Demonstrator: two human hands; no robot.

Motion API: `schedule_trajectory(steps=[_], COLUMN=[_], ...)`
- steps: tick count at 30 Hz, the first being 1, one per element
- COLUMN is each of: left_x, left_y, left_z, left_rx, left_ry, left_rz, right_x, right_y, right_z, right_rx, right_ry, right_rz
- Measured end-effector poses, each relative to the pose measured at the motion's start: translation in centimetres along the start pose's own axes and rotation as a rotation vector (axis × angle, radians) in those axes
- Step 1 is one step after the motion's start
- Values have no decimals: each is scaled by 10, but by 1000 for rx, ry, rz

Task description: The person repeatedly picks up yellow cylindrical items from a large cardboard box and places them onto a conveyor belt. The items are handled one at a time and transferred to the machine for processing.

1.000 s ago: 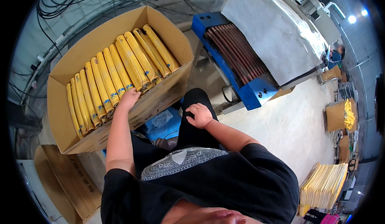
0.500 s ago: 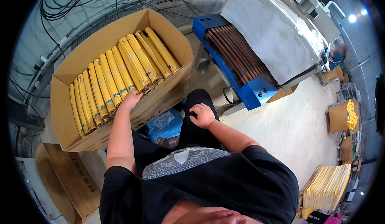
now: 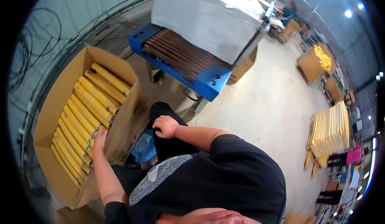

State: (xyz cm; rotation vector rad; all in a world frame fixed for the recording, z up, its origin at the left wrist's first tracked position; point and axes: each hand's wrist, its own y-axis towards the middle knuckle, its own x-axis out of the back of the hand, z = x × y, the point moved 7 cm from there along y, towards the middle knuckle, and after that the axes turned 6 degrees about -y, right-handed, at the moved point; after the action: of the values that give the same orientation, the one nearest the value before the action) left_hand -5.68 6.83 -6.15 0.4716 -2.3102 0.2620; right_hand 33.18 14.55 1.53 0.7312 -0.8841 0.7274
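A large cardboard carton (image 3: pixel 127 105) stands at my left, holding a row of long yellow rolls (image 3: pixel 82 122) with small blue marks near their near ends. My left hand (image 3: pixel 99 140) lies over the carton's near edge and touches the ends of the middle rolls. Its fingers look stretched out, though partly hard to make out, and no roll is lifted. My right hand (image 3: pixel 165 126) rests on my dark-trousered knee, fingers loosely spread, with nothing in it.
Ahead stands a machine with a blue-framed roller bed (image 3: pixel 180 55) and a grey cover (image 3: pixel 200 19). Clear plastic over something blue (image 3: pixel 142 148) lies by my feet. At right are a stack of yellow-edged sheets (image 3: pixel 331 130), another carton (image 3: pixel 311 65) of yellow items, and people farther off.
My view has swung to the right, so the carton and machine sit farther left in the picture. Both hands keep their places, the left at the carton's edge, the right on my knee.
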Motion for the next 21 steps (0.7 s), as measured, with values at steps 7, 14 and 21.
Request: schedule_trajectory(steps=[7, 14, 21], left_x=[-5, -5, -4], left_y=[-5, -7, -5], left_z=[-39, -24, -17], left_rx=[210, 230, 241], left_ry=[-63, -158, -142], left_rz=[229, 150, 197], right_x=[5, 9, 8], right_y=[-12, -11, -10], right_z=[-4, -1, 0], right_rx=[-59, -56, -52], right_ry=[-1, 12, 14], right_rz=[18, 26, 27])
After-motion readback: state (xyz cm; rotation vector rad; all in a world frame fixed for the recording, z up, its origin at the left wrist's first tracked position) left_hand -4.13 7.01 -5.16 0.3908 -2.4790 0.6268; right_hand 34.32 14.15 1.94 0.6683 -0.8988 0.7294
